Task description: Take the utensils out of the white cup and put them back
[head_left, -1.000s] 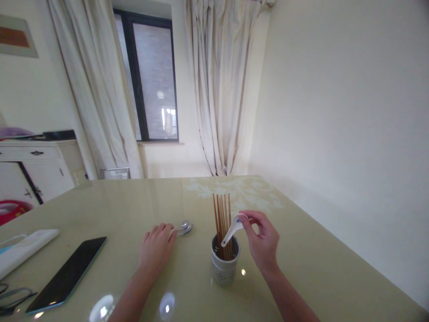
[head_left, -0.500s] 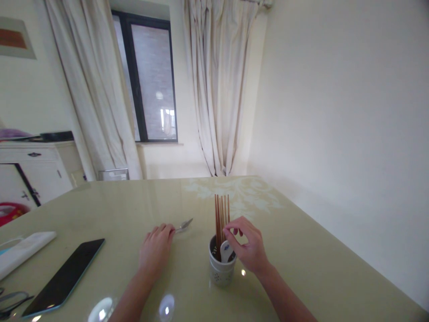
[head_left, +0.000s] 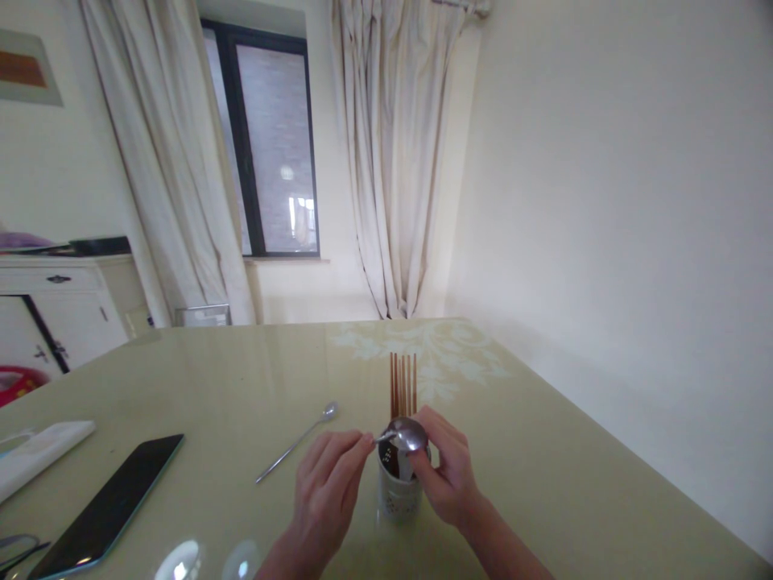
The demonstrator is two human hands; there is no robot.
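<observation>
A metal spoon is held over the utensil cup [head_left: 401, 503], its shiny bowl [head_left: 409, 435] pointing right. My left hand [head_left: 329, 487] is closed on its handle, left of the cup's rim. At the bowl's right edge, my right hand [head_left: 450, 467] has thumb and fingers closed about it. Several brown chopsticks [head_left: 403, 383] stand upright in the pale, dotted cup. Also in the cup is a white spoon [head_left: 405, 466], partly hidden behind the metal one. A second, long-handled metal spoon [head_left: 295, 443] lies on the table to the left of the cup.
A dark phone-like slab [head_left: 112, 503] and a white flat object [head_left: 45, 451] lie at the left of the glossy table [head_left: 543, 475]. Dark-framed glasses or a similar item [head_left: 21, 552] show at the lower left corner. A wall [head_left: 634, 242] runs along the right side.
My left hand has moved right to the cup, bringing a metal spoon. The long-handled spoon now lies in plain sight. My right hand has closed about the spoon's bowl.
</observation>
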